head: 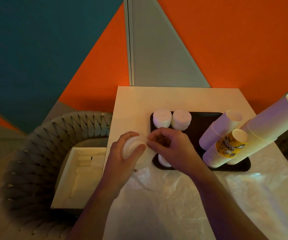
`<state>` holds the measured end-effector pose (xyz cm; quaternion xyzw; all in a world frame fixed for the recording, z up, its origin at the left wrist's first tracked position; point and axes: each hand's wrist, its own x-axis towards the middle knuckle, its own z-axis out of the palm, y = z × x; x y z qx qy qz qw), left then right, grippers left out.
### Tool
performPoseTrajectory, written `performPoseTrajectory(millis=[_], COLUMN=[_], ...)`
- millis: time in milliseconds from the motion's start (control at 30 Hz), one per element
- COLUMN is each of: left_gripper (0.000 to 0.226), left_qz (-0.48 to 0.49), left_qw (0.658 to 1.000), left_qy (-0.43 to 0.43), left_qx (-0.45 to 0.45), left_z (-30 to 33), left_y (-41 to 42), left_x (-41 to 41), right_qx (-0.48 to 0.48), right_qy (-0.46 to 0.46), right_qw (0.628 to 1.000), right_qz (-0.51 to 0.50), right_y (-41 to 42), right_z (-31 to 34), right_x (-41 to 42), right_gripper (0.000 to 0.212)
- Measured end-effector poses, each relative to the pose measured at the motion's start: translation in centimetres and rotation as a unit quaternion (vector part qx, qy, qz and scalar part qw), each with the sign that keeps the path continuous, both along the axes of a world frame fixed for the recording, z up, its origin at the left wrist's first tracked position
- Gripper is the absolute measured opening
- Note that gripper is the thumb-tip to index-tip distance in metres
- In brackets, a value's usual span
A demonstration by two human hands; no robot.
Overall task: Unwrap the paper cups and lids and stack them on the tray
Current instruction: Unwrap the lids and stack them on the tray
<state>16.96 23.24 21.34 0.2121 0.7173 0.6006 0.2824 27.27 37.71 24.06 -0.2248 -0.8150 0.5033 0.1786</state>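
Unwrapping a sleeve of lids beside the tray

Both hands work over the white counter (133,101), at the left edge of the black tray (207,118). The left hand (122,153) has its grip curled around a stack of white lids (132,148), holding it steady in the air. The right hand (171,146) has its fingers pinched together on the thin clear wrap at the end of that stack, probably to peel it away. Two lid stacks (171,119) stand already at the far left corner of the tray, and three tall cup stacks (229,144) fill its right side, leaning to the right. Loose plastic film (183,196) lies on the counter near the person. I judge the cups finished and the lids nearly done.
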Motion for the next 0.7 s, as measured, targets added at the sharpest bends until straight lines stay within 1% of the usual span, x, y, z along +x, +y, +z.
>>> performPoseTrajectory(millis=[133,267,367,433,500,567,600,633,700], left_gripper=[0.036,0.040,0.042,0.047,0.052,0.047,0.043,0.039,0.033], left_qz=[-0.005,-0.002,0.006,0.010,0.003,-0.007,-0.008,-0.006,-0.002], left_qw=[1.000,1.000,1.000,1.000,1.000,1.000,1.000,1.000,0.999], left_qy=[0.004,0.005,0.011,0.016,0.010,-0.008,-0.018,-0.026,-0.031], left_qx=[-0.009,-0.015,-0.014,-0.019,-0.014,-0.005,-0.002,0.001,0.010], left_z=[0.1,0.6,0.6,0.5,0.6,0.9,1.0,1.0,1.0], left_y=[0.2,0.3,0.3,0.3,0.2,0.2,0.1,0.0,-0.2], left_x=[0.4,0.5,0.5,0.5,0.4,0.4,0.4,0.4,0.2], right_qx=[0.034,0.007,-0.071,-0.125,-0.134,-0.130,-0.148,-0.191,-0.308], right_qy=[-0.012,-0.002,0.012,0.020,0.014,0.011,0.017,0.034,0.078], right_qw=[0.999,1.000,0.997,0.992,0.989,0.990,0.988,0.980,0.948], right_qz=[-0.005,-0.005,-0.001,0.028,0.057,0.059,0.050,0.038,0.011], right_y=[0.0,0.1,0.2,0.4,0.5,0.6,0.7,0.8,1.2], right_z=[0.3,0.3,-0.1,-0.4,-0.6,-0.9,-1.1,-1.2,-1.6], right_x=[0.4,0.6,0.6,0.6,0.7,0.7,0.6,0.6,0.6], right_gripper=[0.005,0.007,0.004,0.013,0.023,0.025,0.025,0.027,0.036])
